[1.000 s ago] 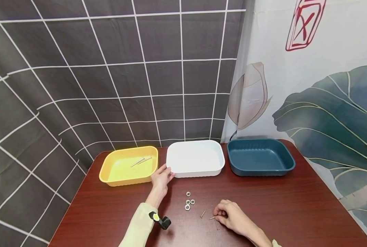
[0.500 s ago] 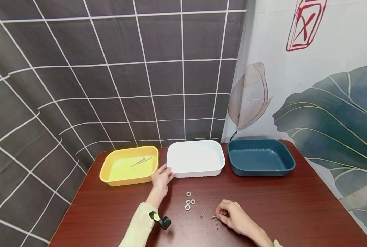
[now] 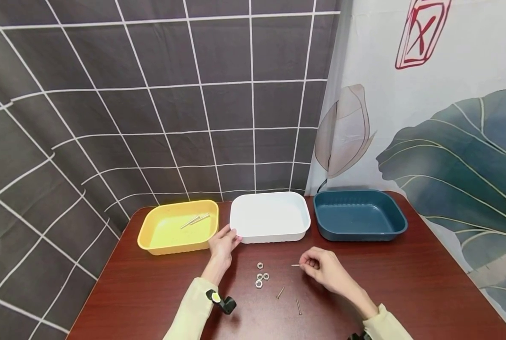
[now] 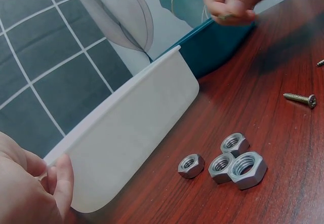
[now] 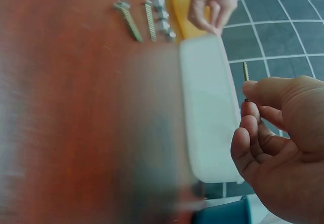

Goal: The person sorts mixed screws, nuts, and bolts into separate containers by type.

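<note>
Blur smears the table in the right wrist view.

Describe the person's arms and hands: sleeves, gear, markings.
Left hand and right hand: no gloves. Pale yellow fabric sleeves on both arms. Over the left sleeve: black, plastic-looking device with yellow oval spot. Partly cropped black item at the right sleeve.

The left hand and right hand are bare. The left sleeve and right sleeve are plain, pale cream-yellow, with cuffs ending short of the hand. A black wrist unit, with a rounded yellow spot and a blocky projecting end, sits on the left sleeve. A second black unit adjoins the right sleeve; largely cropped, its shape cannot be determined.
</note>
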Demonstrator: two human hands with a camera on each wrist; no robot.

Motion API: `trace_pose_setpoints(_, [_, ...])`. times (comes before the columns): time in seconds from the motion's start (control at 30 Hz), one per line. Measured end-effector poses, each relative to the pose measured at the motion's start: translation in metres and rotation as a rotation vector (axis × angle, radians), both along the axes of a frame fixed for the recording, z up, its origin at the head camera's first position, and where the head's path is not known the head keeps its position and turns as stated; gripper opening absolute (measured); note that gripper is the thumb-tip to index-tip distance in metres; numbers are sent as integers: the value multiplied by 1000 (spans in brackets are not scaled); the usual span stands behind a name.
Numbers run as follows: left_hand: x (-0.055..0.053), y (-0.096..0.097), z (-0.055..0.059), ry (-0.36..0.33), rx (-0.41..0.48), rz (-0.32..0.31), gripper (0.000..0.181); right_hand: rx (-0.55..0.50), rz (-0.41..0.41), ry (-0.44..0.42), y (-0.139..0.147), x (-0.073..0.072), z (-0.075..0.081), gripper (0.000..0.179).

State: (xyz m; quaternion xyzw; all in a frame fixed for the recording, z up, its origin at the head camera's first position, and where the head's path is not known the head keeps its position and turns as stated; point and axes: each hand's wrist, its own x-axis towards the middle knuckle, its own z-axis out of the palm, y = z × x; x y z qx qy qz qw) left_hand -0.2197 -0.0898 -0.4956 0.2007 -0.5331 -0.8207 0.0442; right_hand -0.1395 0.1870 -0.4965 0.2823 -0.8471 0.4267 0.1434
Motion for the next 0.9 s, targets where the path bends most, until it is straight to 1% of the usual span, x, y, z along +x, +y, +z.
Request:
trace_pose_setpoints(0.13, [0,0,0,-6,-5,-6,40,-14,-27,3,-1,-13,8,27])
trace_pose_setpoints(0.3, [0,1,1,-8,-4,2,39,-24,-45,-37,-4,-25,18,22])
trace_pose_setpoints(0.43, [0,1,1,-1,-1,9,38,-36,-64,-48,-8,-36,26,18])
trace_pose_setpoints(0.6, [2,0,1,10,0,11,39,-41,-107,-62,-13,-55,32,14])
trace_pose_setpoints(0.8, [4,0,3,8,1,8,39,-15,-177,-136,-19,-79,36,9])
trace_pose_setpoints(0.9, [3,1,3,4,2,6,39,1,-198,-148,-23,-88,36,7])
